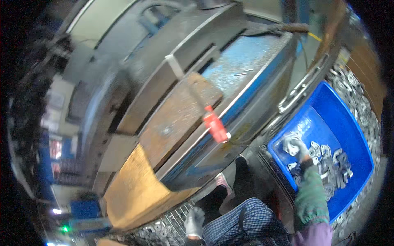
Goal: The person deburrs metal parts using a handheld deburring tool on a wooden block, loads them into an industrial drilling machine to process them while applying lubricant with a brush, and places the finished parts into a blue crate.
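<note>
At the right, my right hand [301, 150], in a light glove, reaches into a blue plastic bin [353, 123]. Its fingers are closed around a small grey metal part [291, 144], blurred by motion. Below and beside this hand, several similar flat metal parts with holes [328, 164] lie loosely piled in the bin. My left hand [194, 221], also gloved, is beside my lap near a wire basket [176, 219]. Its fingers look loosely bent and apart, with nothing visible in them.
A heavy machine bed [250, 57] fills the middle. Across its edge lies a red-handled tool [215, 126] with a thin metal shaft. A yellowish curved board [131, 188] sits at its near end. More metal parts [349, 86] lie beyond the bin and in the basket.
</note>
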Demonstrator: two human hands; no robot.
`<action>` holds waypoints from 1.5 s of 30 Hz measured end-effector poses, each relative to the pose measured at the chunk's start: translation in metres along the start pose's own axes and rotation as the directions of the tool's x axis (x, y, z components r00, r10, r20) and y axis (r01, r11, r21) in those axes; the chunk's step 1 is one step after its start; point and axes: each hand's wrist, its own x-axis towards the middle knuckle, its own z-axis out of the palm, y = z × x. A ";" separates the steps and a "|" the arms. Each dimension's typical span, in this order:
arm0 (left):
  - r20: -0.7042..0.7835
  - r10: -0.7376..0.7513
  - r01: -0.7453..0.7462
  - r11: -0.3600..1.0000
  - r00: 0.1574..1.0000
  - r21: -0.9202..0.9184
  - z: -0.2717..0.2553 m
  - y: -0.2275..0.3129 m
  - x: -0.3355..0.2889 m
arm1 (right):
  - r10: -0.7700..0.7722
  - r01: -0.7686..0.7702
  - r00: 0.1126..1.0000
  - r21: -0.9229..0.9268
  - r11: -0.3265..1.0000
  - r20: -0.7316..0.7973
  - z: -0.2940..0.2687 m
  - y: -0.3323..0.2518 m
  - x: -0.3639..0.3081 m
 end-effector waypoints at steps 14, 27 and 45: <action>0.597 0.656 -0.825 0.565 0.461 0.016 0.094 0.094 -0.084 | 0.203 -0.122 0.681 -0.163 0.979 0.704 0.327 0.009 -0.201; 0.447 0.731 -0.854 0.482 0.515 0.196 0.012 0.235 -0.060 | 0.149 0.154 0.837 -0.488 0.859 0.526 0.409 0.024 -0.200; 0.742 0.508 -0.898 0.286 0.438 0.335 0.037 0.141 -0.103 | -0.412 0.621 0.687 -0.191 0.760 0.598 0.365 0.051 -0.216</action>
